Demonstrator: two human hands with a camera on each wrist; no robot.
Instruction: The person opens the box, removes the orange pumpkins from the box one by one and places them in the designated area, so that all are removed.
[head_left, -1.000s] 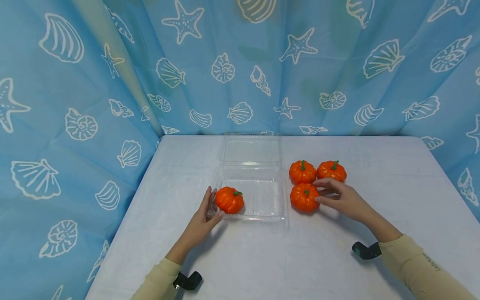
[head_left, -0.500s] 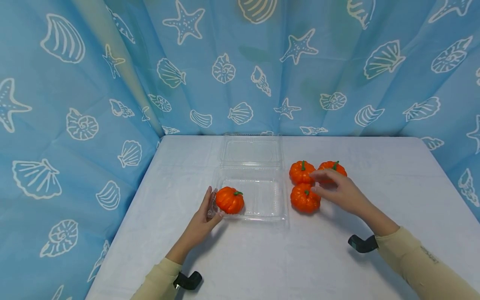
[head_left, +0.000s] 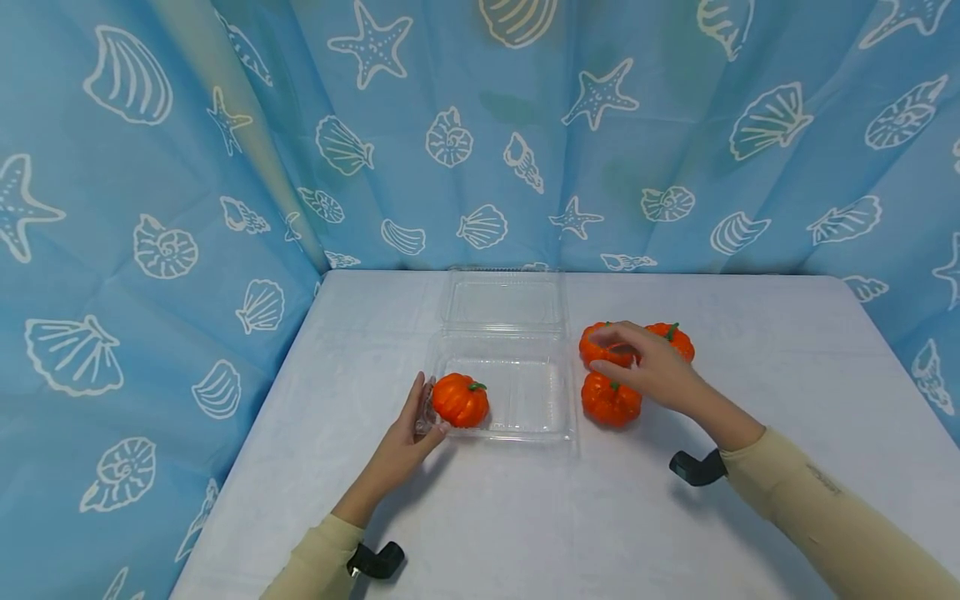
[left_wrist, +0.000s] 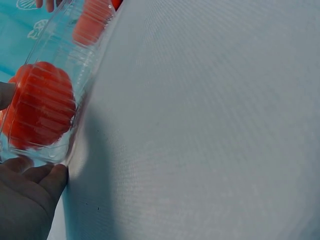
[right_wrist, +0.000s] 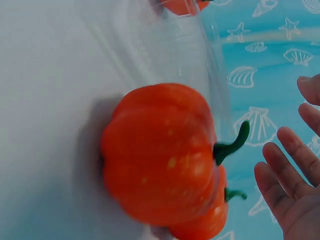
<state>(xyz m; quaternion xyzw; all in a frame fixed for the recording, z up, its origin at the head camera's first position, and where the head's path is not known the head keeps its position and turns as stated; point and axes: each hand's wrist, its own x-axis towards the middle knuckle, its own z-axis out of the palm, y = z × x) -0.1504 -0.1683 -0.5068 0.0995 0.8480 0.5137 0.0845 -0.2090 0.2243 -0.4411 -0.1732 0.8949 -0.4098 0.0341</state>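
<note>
A clear plastic clamshell box (head_left: pixel 525 400) lies on the table with its lid (head_left: pixel 504 300) folded back. One orange toy pumpkin (head_left: pixel 460 401) with a green stem sits at the left of its base. My left hand (head_left: pixel 401 446) grips the box's front left corner, thumb on the front wall, fingers along the end. To the right of the box stand a near pumpkin (head_left: pixel 611 402), a back left pumpkin (head_left: pixel 592 354) and a back right pumpkin (head_left: pixel 678 340). Above them hovers my right hand (head_left: pixel 648 362), fingers spread and holding nothing, partly covering the back two. In the right wrist view its fingers (right_wrist: pixel 287 172) are apart from the near pumpkin.
A white cloth covers the table (head_left: pixel 510 517). Behind and to the left hangs a blue curtain (head_left: pixel 420 183) printed with shells and starfish. A black wrist camera (head_left: pixel 378 561) hangs from the left sleeve, another black camera (head_left: pixel 696 468) from the right.
My right hand has drawn off the near pumpkin's right side, risen, and moved left over the pumpkins. The left hand, the box and all the pumpkins stay in place.
</note>
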